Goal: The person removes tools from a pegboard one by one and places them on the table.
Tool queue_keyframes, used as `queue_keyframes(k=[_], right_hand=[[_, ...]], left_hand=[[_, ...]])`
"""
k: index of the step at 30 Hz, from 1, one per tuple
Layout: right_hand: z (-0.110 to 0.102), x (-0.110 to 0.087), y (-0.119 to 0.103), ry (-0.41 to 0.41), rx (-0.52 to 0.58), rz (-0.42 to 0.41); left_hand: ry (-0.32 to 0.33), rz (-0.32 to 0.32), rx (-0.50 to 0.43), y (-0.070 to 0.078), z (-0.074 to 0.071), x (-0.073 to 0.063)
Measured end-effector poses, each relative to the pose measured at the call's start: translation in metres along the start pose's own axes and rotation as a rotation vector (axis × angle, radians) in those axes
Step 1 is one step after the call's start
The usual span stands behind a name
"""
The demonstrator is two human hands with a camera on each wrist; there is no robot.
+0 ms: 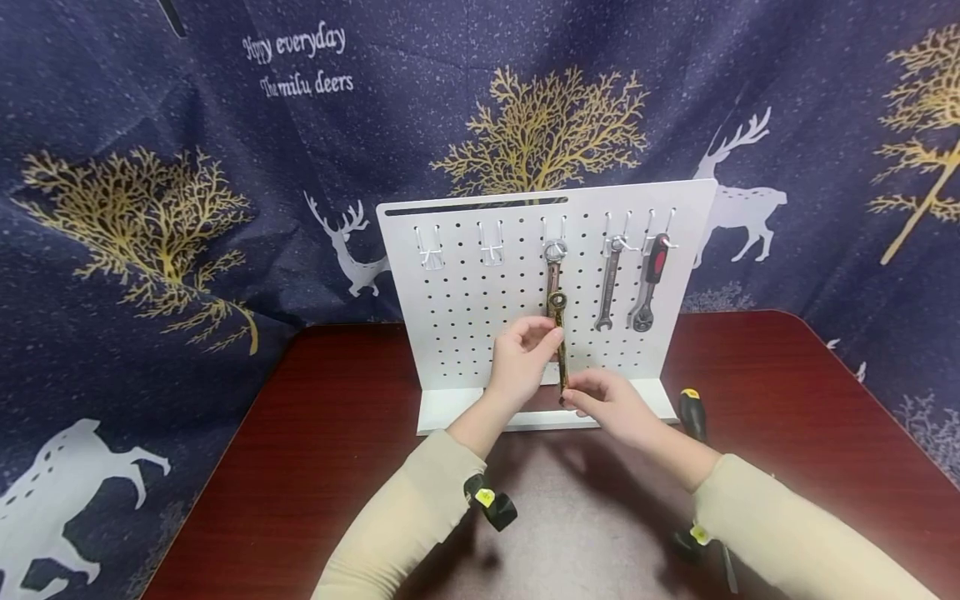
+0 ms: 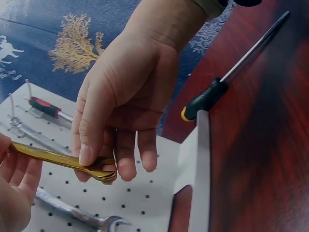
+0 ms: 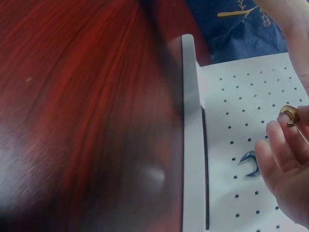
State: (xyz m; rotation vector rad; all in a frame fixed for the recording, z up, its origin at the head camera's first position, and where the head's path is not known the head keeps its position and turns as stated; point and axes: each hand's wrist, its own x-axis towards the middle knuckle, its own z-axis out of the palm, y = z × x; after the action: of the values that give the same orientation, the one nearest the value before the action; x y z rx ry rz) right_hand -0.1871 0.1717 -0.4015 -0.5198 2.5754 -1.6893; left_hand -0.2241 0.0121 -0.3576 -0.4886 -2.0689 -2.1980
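A gold combination wrench (image 1: 562, 354) is held upright in front of the pegboard between both hands. My left hand (image 1: 520, 354) pinches it below its ring end, which overlaps the hanging silver wrench (image 1: 553, 271) in the head view. Lower down, my right hand (image 1: 611, 404) pinches its open end. In the left wrist view, the right thumb and fingers hold the gold open end, and part of the left hand (image 2: 17, 193) shows at the left edge. The right wrist view has the right hand (image 3: 285, 169) at the gold open end (image 3: 289, 116).
On the white pegboard (image 1: 465, 317) hang another silver wrench (image 1: 608, 287) and a ratchet wrench (image 1: 654, 271) with a black-red handle. Two wire hooks (image 1: 491, 250) at left hold nothing. A screwdriver (image 1: 692, 414) with a black-yellow handle lies right of the base on the red-brown table (image 1: 337, 400).
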Motion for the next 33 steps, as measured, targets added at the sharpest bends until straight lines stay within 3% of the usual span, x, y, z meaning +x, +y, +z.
queue_keyframes(k=[14, 22, 33], right_hand=[[-0.017, -0.022, 0.015, 0.03, -0.012, 0.058], [-0.028, -0.034, 0.024, 0.034, -0.008, 0.089], [-0.045, -0.061, 0.035, 0.04, -0.034, 0.105]], left_hand=[[0.023, -0.128, -0.116, -0.023, 0.031, -0.006], [0.04, -0.201, -0.111, -0.036, 0.052, -0.012], [-0.01, -0.258, -0.175, -0.056, 0.082, -0.018]])
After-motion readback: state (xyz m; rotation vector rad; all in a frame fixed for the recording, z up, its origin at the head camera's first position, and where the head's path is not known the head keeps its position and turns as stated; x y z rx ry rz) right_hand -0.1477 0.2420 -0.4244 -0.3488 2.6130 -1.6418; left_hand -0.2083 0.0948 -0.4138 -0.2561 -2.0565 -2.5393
